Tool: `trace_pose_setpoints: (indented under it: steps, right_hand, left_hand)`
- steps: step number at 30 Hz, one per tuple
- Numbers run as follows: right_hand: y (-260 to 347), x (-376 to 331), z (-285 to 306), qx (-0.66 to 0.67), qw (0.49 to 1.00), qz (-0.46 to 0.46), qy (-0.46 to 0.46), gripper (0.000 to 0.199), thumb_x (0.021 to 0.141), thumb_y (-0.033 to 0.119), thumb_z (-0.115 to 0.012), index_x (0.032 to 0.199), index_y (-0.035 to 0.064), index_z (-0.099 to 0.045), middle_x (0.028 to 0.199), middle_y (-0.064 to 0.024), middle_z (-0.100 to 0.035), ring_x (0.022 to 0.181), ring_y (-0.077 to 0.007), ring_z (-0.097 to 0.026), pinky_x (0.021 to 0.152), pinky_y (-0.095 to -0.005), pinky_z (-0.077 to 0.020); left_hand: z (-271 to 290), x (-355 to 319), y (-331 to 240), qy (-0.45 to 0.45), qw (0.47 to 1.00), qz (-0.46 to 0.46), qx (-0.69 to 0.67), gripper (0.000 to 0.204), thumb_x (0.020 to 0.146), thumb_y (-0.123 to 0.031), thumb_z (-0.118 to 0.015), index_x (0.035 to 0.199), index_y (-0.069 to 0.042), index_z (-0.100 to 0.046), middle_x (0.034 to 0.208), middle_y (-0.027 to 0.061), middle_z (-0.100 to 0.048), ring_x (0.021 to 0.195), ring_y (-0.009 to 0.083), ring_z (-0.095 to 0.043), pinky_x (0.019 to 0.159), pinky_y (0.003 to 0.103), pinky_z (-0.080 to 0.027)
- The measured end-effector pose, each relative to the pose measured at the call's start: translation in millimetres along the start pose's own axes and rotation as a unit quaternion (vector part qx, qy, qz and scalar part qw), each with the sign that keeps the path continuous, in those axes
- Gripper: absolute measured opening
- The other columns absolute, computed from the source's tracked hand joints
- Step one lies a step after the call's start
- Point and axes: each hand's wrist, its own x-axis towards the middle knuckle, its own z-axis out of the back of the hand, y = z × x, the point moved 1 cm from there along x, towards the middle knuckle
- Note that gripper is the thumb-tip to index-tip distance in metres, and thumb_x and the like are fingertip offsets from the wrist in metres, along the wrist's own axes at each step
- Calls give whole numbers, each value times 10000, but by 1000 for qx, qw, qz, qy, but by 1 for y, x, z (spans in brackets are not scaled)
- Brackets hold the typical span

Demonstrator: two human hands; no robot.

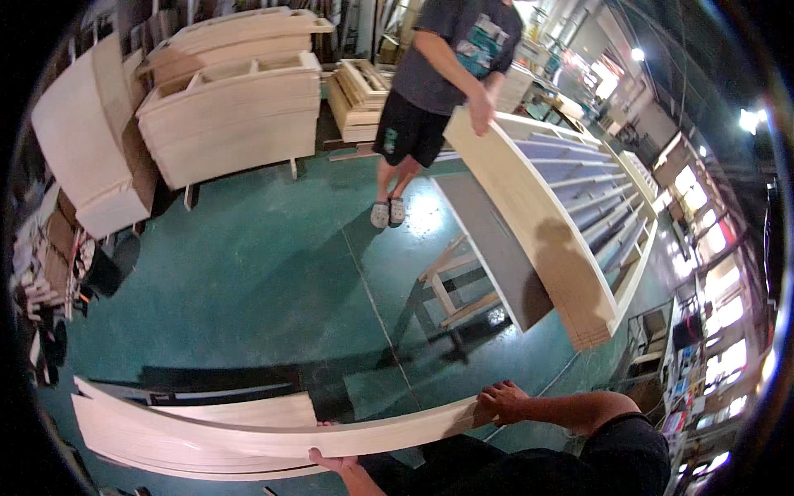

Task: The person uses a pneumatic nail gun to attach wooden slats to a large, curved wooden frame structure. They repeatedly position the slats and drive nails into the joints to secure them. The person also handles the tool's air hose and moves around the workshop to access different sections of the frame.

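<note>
A long pale wooden board [372, 432] runs across the lower part of the head view, looking bent by the lens. My left hand [335, 459] wraps its near edge around the middle, fingertips just showing over the far edge. At the right end my right hand [501, 402] grips the board, fingers curled over it. Under and beside its left part lies a stack of similar boards [207, 463]; whether the held board touches them I cannot tell. Across from me, a co-worker's hand [480, 112] rests on the end of a slatted wooden frame [529, 215].
The frame lies over a grey-topped table [488, 240] on wooden trestle legs [451, 281]. Large wooden panels [236, 124] are stacked at the back left, with smaller frames [360, 99] beside them. The co-worker [451, 66] stands on the green floor [273, 248]. A dark bin [101, 273] sits far left.
</note>
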Motion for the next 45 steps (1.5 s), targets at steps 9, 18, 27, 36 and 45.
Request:
trace_pose_setpoints:
  steps: [9,18,27,36,45]
  right_hand:
    - [-43,0,-106,115,984,114,-79,862,776,487,-749,1452,94,-386,1489,-158,-433,1422,-375,-388,1190,-632,-206]
    - [17,23,-141,357,899,115,-228,952,717,401,-832,1478,93,-351,1493,-161,-459,1414,-370,-425,1161,-639,-258]
    - [-52,-199,207,522,515,461,-500,1441,718,548,-879,1603,69,153,1683,-245,2,1548,-348,-160,1256,-458,-165]
    - [-171,-298,241,771,78,228,-590,572,918,362,-716,1300,59,-417,1137,-138,-574,1067,-269,-617,866,-474,-564]
    - [-360,-252,76,789,25,95,-607,619,866,328,-778,1275,26,-424,1176,-124,-548,1094,-255,-590,879,-468,-556]
  left_hand:
    - [-170,-172,-12,198,964,-109,138,908,864,-729,-504,1408,-3,-487,1318,184,-600,1223,319,-584,976,538,-525]
    - [-338,-270,18,407,830,-101,366,1104,716,-865,-632,1387,2,-493,1306,188,-601,1203,328,-606,1019,491,-520]
    - [-357,-274,97,444,741,-110,492,1022,646,-396,-927,1455,-40,-414,1269,145,-600,1177,309,-601,942,456,-542]
    - [-430,-370,141,469,605,160,623,770,695,-193,-937,1343,-9,-564,1159,88,-683,1064,211,-640,922,376,-517]
    - [-460,-378,316,613,317,114,715,760,851,-539,-754,1394,-41,-570,1280,183,-679,1082,391,-677,913,526,-535]
